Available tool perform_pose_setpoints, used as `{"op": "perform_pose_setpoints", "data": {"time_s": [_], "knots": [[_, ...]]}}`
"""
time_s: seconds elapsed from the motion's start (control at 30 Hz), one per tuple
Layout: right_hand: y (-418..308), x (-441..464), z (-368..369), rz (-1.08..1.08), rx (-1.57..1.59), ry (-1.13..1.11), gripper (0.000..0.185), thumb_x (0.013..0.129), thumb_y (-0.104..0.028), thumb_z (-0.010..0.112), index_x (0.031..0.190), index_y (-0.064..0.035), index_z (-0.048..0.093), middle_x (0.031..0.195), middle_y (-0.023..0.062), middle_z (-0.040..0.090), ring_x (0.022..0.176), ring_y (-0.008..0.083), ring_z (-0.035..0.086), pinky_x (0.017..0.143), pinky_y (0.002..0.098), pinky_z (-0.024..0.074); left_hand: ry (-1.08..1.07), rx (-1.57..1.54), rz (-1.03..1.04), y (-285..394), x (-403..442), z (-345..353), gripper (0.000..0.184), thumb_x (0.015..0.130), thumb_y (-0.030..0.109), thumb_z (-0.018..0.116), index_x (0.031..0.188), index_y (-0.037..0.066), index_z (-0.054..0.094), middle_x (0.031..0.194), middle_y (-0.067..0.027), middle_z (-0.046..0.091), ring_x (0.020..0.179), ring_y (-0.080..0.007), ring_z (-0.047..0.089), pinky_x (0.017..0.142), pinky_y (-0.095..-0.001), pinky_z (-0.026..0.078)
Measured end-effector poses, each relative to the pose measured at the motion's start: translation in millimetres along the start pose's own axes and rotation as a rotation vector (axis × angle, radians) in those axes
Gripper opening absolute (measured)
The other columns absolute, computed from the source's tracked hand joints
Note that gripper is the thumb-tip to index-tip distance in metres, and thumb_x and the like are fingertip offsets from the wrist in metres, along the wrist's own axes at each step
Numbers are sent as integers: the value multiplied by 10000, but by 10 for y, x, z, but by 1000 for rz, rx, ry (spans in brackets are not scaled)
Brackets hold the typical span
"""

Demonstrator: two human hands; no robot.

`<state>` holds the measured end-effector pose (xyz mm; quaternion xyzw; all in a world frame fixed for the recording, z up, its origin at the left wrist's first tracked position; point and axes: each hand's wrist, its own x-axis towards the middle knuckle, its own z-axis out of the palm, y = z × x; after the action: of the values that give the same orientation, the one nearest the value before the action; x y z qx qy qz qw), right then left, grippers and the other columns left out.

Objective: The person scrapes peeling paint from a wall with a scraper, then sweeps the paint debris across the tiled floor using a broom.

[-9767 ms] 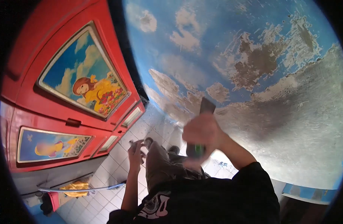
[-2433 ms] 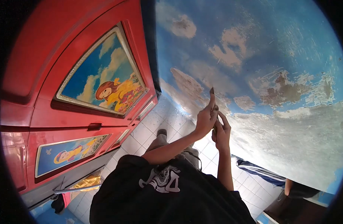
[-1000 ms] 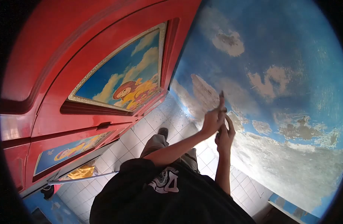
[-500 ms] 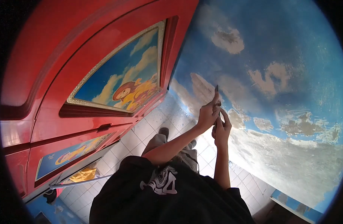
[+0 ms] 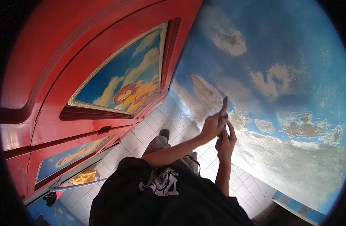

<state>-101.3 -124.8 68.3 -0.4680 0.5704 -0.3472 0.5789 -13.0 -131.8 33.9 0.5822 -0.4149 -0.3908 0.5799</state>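
My left hand (image 5: 211,128) reaches across from the left, its fingers closed around a slim tool with a dark, narrow tip (image 5: 225,100). Just below, my right hand (image 5: 226,145) is closed on the lower part of the same tool, close to my left fingers. The tool points up towards the painted wall (image 5: 263,22), which carries a blue sky with clouds. Bare, peeled patches (image 5: 206,90) show in the paint behind the tip. Whether the tip touches the wall I cannot tell, and the fingers hide most of the tool.
On the left stands a large red panelled structure (image 5: 48,75) with a framed cartoon picture (image 5: 124,79). White floor tiles (image 5: 129,147) lie under my feet. A pale pole (image 5: 78,185) and a yellow cloth (image 5: 84,176) are at lower left. A grey, rough area (image 5: 293,165) covers the lower wall.
Both hands and the tool have shifted a little down and to the right, staying together. The tool's tip has dropped slightly against the wall behind it.
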Motion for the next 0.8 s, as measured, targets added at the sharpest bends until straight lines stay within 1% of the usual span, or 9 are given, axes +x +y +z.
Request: {"op": "perform_pose_setpoints", "data": {"time_s": [0.13,0.17,0.2,0.3,0.43,0.47,0.6,0.73,0.8], "knots": [[-27,187,22,-57,-94,-78,321,853,-64,448,1168,-11,484,743,75,593,551,31,444,438,178,291,60,-33,16,-77,197,8,595,811,52,459,1356,164,250,811,-167,614,704,-296,616,593,-313,468],[-129,290,168,34,53,-100,315,853,-68,452,1160,-11,491,715,56,578,535,29,425,430,184,277,158,14,62,-210,327,-5,587,814,62,460,1355,150,252,817,-167,616,704,-294,617,582,-313,466],[-25,408,219,-46,12,-121,313,874,-83,435,1182,-55,481,509,-41,419,329,17,258,305,207,181,190,21,83,-266,381,-53,530,826,103,464,1329,103,298,834,-173,617,714,-296,619,576,-323,468],[23,334,211,19,48,-103,313,850,-85,465,1151,-10,496,652,3,505,492,29,377,416,193,245,5,-53,-155,-269,315,-161,491,819,110,464,1294,73,346,853,-181,614,729,-303,616,579,-326,469],[-28,-5,-61,41,-17,-1,336,852,-93,477,1177,-9,473,695,34,559,536,29,433,442,178,275,45,-85,6,-53,-6,91,528,806,95,484,1313,132,340,845,-191,614,767,-300,619,635,-320,461],[-117,-26,-72,88,-9,-23,347,854,-94,485,1188,-6,457,702,44,578,560,34,461,457,175,293,74,-72,70,-138,8,163,565,800,84,487,1332,147,308,767,-170,606,661,-252,609,596,-301,454],[195,95,108,-39,-18,12,329,852,-90,495,1167,-2,472,638,16,530,516,29,402,445,190,273,55,-86,58,-358,277,59,509,837,143,495,1318,117,330,587,-144,529,466,-171,475,484,-294,407],[125,87,-111,-14,-43,-39,318,851,-92,496,1159,-14,486,626,10,528,521,34,397,453,189,278,100,-98,-65,-298,76,189,410,852,230,522,1206,32,465,574,-164,528,454,-155,526,442,-302,392],[166,-8,-254,-13,-96,-2,314,863,-94,481,1171,-33,484,602,0,507,446,19,349,389,191,234,81,-115,-113,-254,-125,308,406,843,264,530,1160,12,499,611,-203,553,547,-215,599,479,-329,417]]}}
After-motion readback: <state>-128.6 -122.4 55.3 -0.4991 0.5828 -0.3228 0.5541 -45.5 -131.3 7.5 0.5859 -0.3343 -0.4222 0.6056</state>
